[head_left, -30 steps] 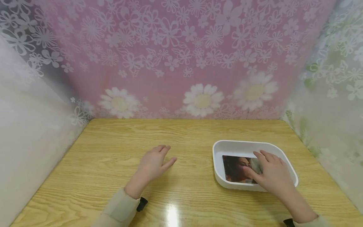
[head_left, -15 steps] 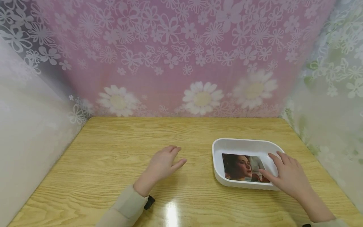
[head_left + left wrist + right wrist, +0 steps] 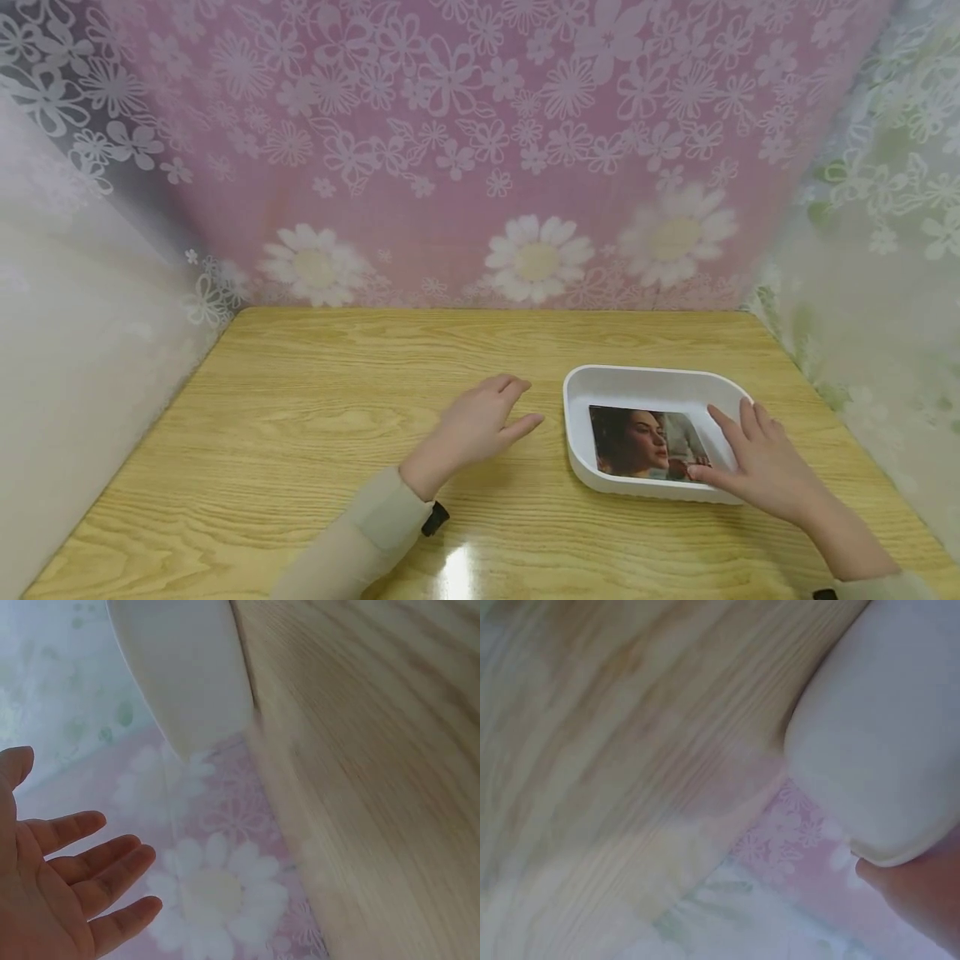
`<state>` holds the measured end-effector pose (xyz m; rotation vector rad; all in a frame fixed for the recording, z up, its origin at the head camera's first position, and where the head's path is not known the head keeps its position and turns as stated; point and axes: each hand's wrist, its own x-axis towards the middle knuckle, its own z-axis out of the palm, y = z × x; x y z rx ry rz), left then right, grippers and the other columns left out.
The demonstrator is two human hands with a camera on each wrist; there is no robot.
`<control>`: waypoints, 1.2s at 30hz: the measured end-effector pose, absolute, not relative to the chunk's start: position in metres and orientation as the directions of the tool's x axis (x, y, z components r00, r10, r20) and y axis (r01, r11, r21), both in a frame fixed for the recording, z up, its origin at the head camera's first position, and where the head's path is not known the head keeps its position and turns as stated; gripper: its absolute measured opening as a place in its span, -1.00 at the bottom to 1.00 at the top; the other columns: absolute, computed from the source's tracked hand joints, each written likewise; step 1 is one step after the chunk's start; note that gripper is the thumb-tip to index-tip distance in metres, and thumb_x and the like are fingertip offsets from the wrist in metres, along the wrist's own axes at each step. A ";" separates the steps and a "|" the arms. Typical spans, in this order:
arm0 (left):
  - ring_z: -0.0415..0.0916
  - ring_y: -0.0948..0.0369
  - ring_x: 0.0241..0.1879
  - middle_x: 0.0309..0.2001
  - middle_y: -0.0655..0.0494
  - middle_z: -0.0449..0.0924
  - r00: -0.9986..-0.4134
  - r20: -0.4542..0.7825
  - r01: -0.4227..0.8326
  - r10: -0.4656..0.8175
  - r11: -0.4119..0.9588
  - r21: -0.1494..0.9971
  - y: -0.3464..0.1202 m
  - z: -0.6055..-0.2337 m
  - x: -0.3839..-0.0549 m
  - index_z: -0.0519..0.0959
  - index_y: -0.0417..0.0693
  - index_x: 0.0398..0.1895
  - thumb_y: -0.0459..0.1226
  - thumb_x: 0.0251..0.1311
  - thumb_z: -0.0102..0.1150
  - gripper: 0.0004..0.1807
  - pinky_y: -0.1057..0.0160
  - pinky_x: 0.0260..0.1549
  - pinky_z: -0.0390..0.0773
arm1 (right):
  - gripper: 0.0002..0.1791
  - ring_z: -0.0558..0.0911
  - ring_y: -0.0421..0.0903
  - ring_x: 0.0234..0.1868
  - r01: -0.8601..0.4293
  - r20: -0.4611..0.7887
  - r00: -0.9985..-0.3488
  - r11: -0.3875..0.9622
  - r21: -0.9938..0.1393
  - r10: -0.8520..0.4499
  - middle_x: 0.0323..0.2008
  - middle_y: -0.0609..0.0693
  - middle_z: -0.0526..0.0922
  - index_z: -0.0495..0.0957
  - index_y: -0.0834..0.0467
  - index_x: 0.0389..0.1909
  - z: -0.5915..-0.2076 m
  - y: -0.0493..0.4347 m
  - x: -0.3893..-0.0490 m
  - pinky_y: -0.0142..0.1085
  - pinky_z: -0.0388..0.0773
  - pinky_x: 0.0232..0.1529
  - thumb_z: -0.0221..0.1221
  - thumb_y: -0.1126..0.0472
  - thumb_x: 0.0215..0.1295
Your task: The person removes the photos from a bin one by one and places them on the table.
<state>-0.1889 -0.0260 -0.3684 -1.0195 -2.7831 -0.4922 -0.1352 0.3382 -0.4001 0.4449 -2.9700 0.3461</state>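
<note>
A white tray (image 3: pixel 645 379) sits on the wooden table (image 3: pixel 315 400) at the right. Inside it lies a printed photo (image 3: pixel 645 442) of a face. My right hand (image 3: pixel 757 467) rests over the tray's right side, fingers straight, thumb tip touching the photo's lower right corner. My left hand (image 3: pixel 480 425) hovers open over the table just left of the tray, holding nothing. In the left wrist view the open left hand (image 3: pixel 60 892) shows beside the tray's outer wall (image 3: pixel 187 667). The right wrist view shows the tray's wall (image 3: pixel 885 750) and a bit of the right hand (image 3: pixel 922 900).
Flowered curtains close the table in: pink at the back (image 3: pixel 480 150), pale at the left (image 3: pixel 75 292) and right (image 3: pixel 877 250). The table's left and middle stretch is bare wood.
My left hand has slid rightward to the tray. My right hand has drawn back from the photo's middle to the tray's right edge, uncovering the picture.
</note>
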 end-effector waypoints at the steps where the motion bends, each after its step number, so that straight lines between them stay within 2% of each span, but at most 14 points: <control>1: 0.30 0.14 0.09 0.09 0.02 0.36 -0.760 0.225 0.650 0.610 0.711 0.268 -0.021 -0.368 -0.191 0.33 -0.11 0.16 0.16 0.23 -0.27 -0.36 0.19 -0.02 0.34 | -0.03 -0.21 0.49 0.18 -0.307 0.149 -0.948 0.929 -0.207 -0.280 0.13 0.65 -0.11 0.10 0.42 0.21 -0.400 0.339 -0.134 0.21 -0.32 0.11 0.19 -0.18 -0.02; 8: 0.26 0.19 0.11 0.11 0.07 0.32 -0.738 0.171 0.658 0.653 0.641 0.394 0.021 -0.368 -0.208 0.30 -0.09 0.18 0.17 0.20 -0.22 -0.35 0.25 0.00 0.31 | -0.01 -0.32 0.38 0.23 -0.342 0.183 -0.933 0.924 -0.171 -0.311 0.14 0.65 -0.15 0.05 0.45 0.23 -0.402 0.341 -0.134 0.13 -0.42 0.15 0.17 -0.19 0.01; 16: 0.23 0.23 0.12 0.14 0.09 0.28 -0.693 0.089 0.687 0.715 0.619 0.379 0.071 -0.376 -0.224 0.25 -0.08 0.22 0.21 0.13 -0.17 -0.28 0.32 0.01 0.28 | 0.02 -0.34 0.34 0.24 -0.344 0.160 -0.933 0.929 -0.139 -0.321 0.17 0.61 -0.18 -0.03 0.48 0.25 -0.402 0.341 -0.135 0.06 -0.46 0.17 0.13 -0.20 0.05; 21: 0.28 0.27 0.09 0.12 0.12 0.31 -0.659 0.059 0.731 0.750 0.621 0.284 0.096 -0.384 -0.229 0.27 -0.09 0.20 0.21 0.09 -0.10 -0.26 0.39 0.00 0.26 | 0.05 -0.34 0.34 0.24 -0.327 0.149 -0.940 0.935 -0.135 -0.307 0.17 0.61 -0.18 -0.04 0.50 0.24 -0.403 0.343 -0.132 0.07 -0.44 0.17 0.14 -0.21 0.02; 24: 0.37 0.32 -0.06 -0.01 0.16 0.40 -0.642 0.044 0.756 0.765 0.623 0.201 0.106 -0.390 -0.232 0.34 -0.10 0.12 0.21 0.06 -0.05 -0.29 0.45 -0.12 0.31 | 0.06 -0.31 0.34 0.24 -0.328 0.163 -0.938 0.936 -0.126 -0.307 0.16 0.61 -0.15 -0.02 0.51 0.23 -0.404 0.343 -0.133 0.09 -0.41 0.17 0.16 -0.21 0.00; 26: 0.39 0.34 -0.16 -0.12 0.18 0.43 -0.642 0.024 0.760 0.766 0.631 0.156 0.111 -0.395 -0.234 0.38 -0.08 0.03 0.22 0.02 -0.01 -0.33 0.46 -0.20 0.34 | 0.05 -0.29 0.35 0.25 -0.332 0.175 -0.935 0.936 -0.120 -0.309 0.16 0.61 -0.12 -0.01 0.51 0.22 -0.405 0.342 -0.133 0.10 -0.38 0.17 0.16 -0.21 0.00; 29: 0.41 0.33 -0.20 -0.21 0.20 0.43 -0.649 -0.033 0.756 0.760 0.649 0.082 0.116 -0.399 -0.235 0.40 -0.07 -0.04 0.26 -0.05 0.02 -0.31 0.45 -0.22 0.35 | 0.04 -0.31 0.32 0.25 -0.335 0.182 -0.933 0.935 -0.114 -0.312 0.17 0.60 -0.12 -0.02 0.51 0.23 -0.406 0.342 -0.134 0.08 -0.40 0.18 0.14 -0.21 0.02; 32: 0.41 0.31 -0.15 -0.18 0.20 0.45 -0.668 -0.118 0.739 0.735 0.674 0.011 0.121 -0.400 -0.234 0.40 -0.04 -0.02 0.33 -0.15 0.02 -0.23 0.40 -0.18 0.38 | 0.02 -0.35 0.29 0.26 -0.333 0.181 -0.933 0.936 -0.111 -0.311 0.17 0.60 -0.14 -0.04 0.51 0.24 -0.407 0.343 -0.133 0.04 -0.44 0.19 0.12 -0.19 0.06; 36: 0.40 0.35 -0.20 -0.21 0.27 0.46 -0.687 -0.196 0.718 0.700 0.695 -0.031 0.123 -0.401 -0.230 0.44 0.09 -0.08 0.40 -0.28 0.03 -0.22 0.36 -0.25 0.41 | 0.00 -0.39 0.26 0.26 -0.333 0.177 -0.934 0.937 -0.105 -0.312 0.18 0.59 -0.15 -0.06 0.50 0.25 -0.406 0.343 -0.132 0.01 -0.48 0.19 0.10 -0.18 0.10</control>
